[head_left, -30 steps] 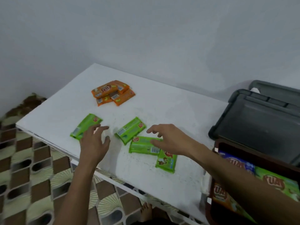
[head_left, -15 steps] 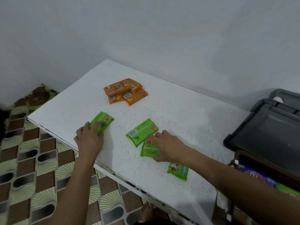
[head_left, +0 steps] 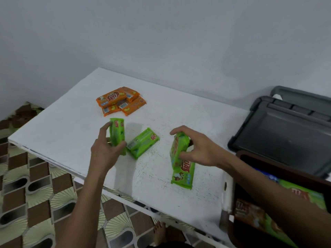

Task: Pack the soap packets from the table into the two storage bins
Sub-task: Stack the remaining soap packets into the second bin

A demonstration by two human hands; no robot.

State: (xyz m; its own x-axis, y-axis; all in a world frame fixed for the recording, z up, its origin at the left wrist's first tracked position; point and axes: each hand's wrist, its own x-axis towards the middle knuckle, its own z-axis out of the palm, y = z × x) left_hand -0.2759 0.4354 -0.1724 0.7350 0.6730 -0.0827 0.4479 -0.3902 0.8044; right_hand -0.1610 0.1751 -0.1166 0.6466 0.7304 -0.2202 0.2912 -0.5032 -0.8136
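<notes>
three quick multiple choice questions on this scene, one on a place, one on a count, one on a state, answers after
1. Where does the orange packet pile lie?
A. on a grey lid
B. on the floor
C. on the white table, toward its far side

2. How many green packets show outside the brown bin?
A. two
B. four
C. six

3. What is the left hand doing?
A. gripping a green packet stood on end
B. lying flat and empty
C. pinching an orange packet

Answers:
1 C, the pile rests on the tabletop beyond both hands.
2 B, one in the left hand, one in the right hand, one flat between them, one by the near edge.
3 A, thumb and fingers curl round the upright packet.
</notes>
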